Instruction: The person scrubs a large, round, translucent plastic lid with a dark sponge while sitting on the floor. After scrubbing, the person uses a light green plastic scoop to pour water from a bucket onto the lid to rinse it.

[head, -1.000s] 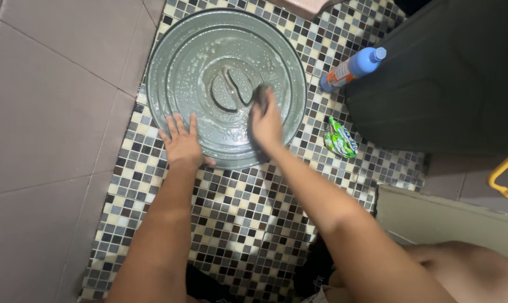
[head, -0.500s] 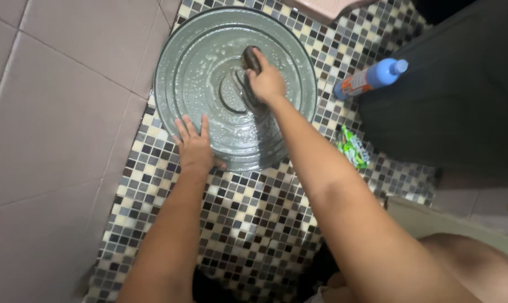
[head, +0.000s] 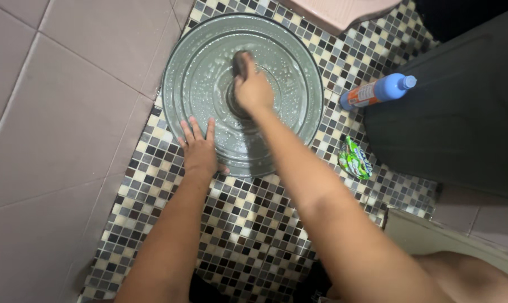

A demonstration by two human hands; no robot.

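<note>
Scrub in progress. Your right hand [head: 253,88] is closed around a dark scrubber [head: 240,63], pressed to the middle of the round metal tray [head: 186,73], which lies flat on the mosaic floor [head: 237,224]. Your left hand [head: 199,147] is open, fingers spread, flat on the tray's near rim. Suds and droplets cover most of the tray face, so soaping looks largely done; judged remaining: rinse. Blue bottle [head: 377,91] and green packet [head: 355,157] lie on the floor well right of the tray.
</note>
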